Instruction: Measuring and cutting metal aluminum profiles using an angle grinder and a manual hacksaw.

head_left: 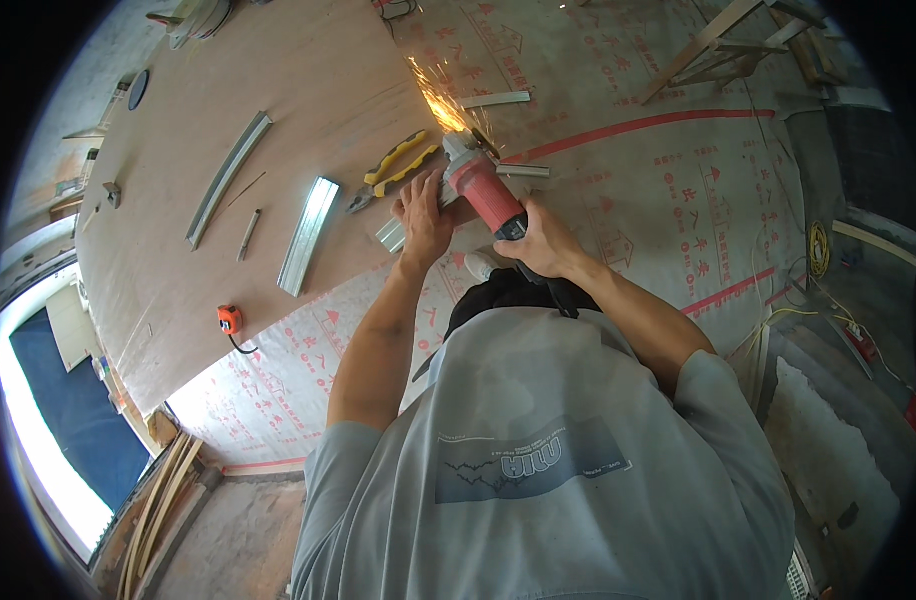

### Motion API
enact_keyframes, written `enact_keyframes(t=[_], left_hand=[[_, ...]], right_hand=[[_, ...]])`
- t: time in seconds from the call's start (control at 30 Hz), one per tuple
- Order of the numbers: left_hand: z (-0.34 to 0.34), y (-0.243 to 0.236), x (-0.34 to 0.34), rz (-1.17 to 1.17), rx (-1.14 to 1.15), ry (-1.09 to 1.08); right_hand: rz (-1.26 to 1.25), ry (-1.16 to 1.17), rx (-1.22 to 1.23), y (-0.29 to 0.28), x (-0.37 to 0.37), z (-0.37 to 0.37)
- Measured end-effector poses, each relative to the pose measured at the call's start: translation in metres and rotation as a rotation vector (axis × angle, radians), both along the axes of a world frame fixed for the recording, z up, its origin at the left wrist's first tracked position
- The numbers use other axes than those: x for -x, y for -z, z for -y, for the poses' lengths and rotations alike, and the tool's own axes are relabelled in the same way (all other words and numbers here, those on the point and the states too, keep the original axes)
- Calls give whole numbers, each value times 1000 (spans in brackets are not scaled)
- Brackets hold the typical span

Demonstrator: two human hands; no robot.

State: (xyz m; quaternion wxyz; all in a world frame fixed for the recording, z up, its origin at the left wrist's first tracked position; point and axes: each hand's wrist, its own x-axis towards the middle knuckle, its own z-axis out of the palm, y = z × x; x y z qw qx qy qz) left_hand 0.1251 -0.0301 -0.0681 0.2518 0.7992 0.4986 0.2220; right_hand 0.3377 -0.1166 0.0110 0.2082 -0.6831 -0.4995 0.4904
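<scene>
A red angle grinder (486, 193) throws orange sparks forward from its disc. My right hand (540, 238) is closed round its dark rear handle. My left hand (424, 212) grips a galvanized metal channel (390, 236) just left of the grinder; part of the channel is hidden under hand and tool. Yellow-handled pliers (392, 172) lie beside my left hand. Further left on the brown board (148, 300) lie a shiny channel (308, 236), a curved-looking channel (228, 182) and an orange tape measure (229, 320).
Printed protective sheeting (628, 200) covers the floor around the board. A wooden frame (703, 60) stands at the back right. A yellow cable coil (818, 250) and cords are at the right. Wood strips (158, 510) lean at the lower left, near a bright opening.
</scene>
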Motion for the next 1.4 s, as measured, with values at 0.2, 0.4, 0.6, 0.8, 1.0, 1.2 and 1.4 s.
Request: enact_keyframes(t=[0.2,0.4,0.6,0.8,1.0,1.2,1.4], left_hand=[[0,1,1,4,-3,8],[-1,0,3,-71,42,17],[0,-2,1,-49,41,1],[0,0,2,-55,27,20],[0,-3,0,-52,56,5],[0,-4,0,-60,98,-5],[0,-3,7,-66,12,6]], right_hand=[[66,-14,-28,11,-1,4],[-13,4,-16,4,-2,5],[-32,3,29,-6,-3,5],[-24,12,-24,0,-3,11],[-47,3,22,0,-6,14],[35,-24,41,13,-9,23],[-35,11,-10,8,-7,30]])
